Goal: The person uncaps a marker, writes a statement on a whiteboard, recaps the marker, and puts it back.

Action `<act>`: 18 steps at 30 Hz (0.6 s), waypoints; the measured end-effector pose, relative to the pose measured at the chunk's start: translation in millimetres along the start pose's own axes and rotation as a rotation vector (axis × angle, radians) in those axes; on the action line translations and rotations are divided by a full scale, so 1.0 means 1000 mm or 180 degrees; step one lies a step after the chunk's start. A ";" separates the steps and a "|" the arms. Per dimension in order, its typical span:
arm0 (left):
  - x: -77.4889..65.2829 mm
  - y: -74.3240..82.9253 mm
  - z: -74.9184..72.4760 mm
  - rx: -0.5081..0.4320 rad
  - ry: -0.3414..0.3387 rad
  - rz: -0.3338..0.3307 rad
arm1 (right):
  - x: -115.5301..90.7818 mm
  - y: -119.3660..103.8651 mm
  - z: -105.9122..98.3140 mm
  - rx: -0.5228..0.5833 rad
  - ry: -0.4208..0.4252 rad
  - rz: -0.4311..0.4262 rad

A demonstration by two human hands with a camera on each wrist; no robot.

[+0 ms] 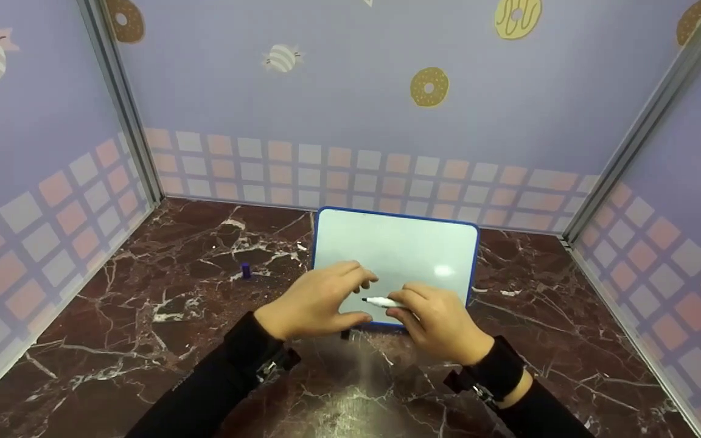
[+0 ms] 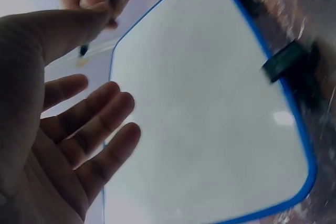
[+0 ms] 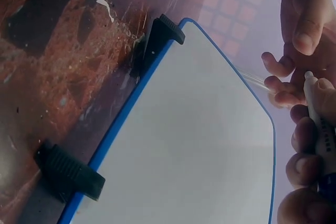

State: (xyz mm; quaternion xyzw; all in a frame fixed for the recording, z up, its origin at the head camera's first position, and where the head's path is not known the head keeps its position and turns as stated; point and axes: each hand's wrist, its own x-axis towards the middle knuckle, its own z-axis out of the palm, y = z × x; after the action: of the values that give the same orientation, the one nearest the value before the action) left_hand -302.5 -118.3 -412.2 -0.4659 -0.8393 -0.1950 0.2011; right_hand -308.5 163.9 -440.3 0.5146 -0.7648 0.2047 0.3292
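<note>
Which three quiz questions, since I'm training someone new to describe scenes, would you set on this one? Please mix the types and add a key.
1. True or false: the right hand holds a white marker.
2. In the right wrist view, how many black clips show on the edge of the whiteboard?
3. In the head view, where is the small purple object?
A) On the whiteboard
B) On the tabletop, left of the whiteboard
C) On the tabletop, right of the whiteboard

Key:
1. True
2. Two
3. B
</note>
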 end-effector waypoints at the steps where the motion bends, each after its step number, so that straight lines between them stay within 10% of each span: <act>1: 0.001 0.001 0.003 0.0013 0.0009 0.0027 | 0.000 0.000 0.001 -0.0018 0.0021 -0.0024; 18: 0.006 0.006 0.019 0.0134 0.0451 0.0462 | 0.000 0.000 0.004 -0.0030 0.0027 -0.0076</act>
State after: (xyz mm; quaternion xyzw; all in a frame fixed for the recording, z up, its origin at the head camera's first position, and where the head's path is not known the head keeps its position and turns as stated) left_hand -303.3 -101.6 -424.1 -0.5062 -0.7909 -0.1947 0.2833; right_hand -309.9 161.3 -443.0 0.5213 -0.7581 0.1994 0.3373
